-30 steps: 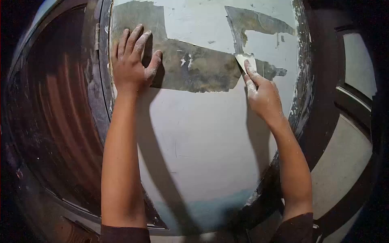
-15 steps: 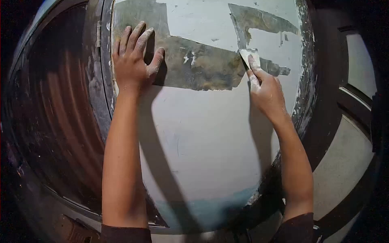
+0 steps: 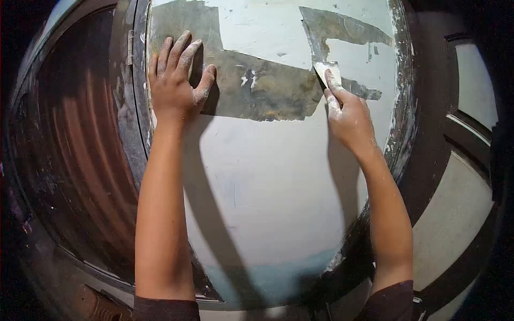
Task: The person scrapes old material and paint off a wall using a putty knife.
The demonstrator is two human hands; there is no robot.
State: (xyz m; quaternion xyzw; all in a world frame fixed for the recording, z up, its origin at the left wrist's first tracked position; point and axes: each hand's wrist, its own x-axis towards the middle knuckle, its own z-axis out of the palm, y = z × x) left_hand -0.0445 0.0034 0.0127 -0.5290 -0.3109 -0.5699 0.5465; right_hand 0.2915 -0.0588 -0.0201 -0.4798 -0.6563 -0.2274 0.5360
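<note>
A wall panel [image 3: 267, 176] fills the middle of the view, its surface largely white. Across its upper part runs a bare grey-brown patch [image 3: 267, 88] with ragged edges. My left hand [image 3: 176, 85] rests flat against the panel at the upper left, fingers spread and dusted with white. In my right hand [image 3: 350, 117] is a scraper [image 3: 327, 70], its blade smeared with white, held at the right end of the bare patch. The thumb or a finger presses along the blade; the scraper's handle is hidden in the grip. Shadows of both arms fall on the panel.
To the left stands a dark door or window with reddish-brown folds [image 3: 88, 144] behind it, and a hinge [image 3: 130, 47] at its frame. Scuffed dark trim [image 3: 405, 91] borders the panel on the right. Further right are pale panels [image 3: 452, 214] in dark framing.
The view has shifted very slightly. My right hand and the scraper stay at nearly the same spot, and my left hand keeps its place on the panel.
</note>
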